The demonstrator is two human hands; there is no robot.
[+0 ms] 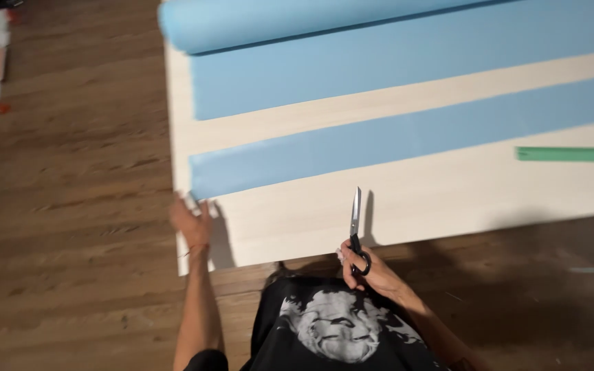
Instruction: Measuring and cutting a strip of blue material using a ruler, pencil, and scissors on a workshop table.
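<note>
The pale wooden worktop [448,199] is lying across a dark plank floor [63,206], and it is being spanned by a blue roll [256,20] with its unrolled sheet at the far side. Nearer, a long blue strip [393,141] is lying apart from that sheet, its long axis running from the worktop's left edge up and away toward the right. A green strip [572,154] is resting at the right, well apart from both hands.

The left end of the blue strip is being touched by the left hand [190,223], whose grip is being held spread and flat at the strip's near corner. The scissors [357,227] are being held in the right hand [369,268], the grip being closed through the black handles; the blades are pressed together and are pointing away from the body, toward the strip's near edge but not reaching it. The strip is thus lying beyond the blade tips, crosswise to them, and the left hand is the nearer of the two.
</note>
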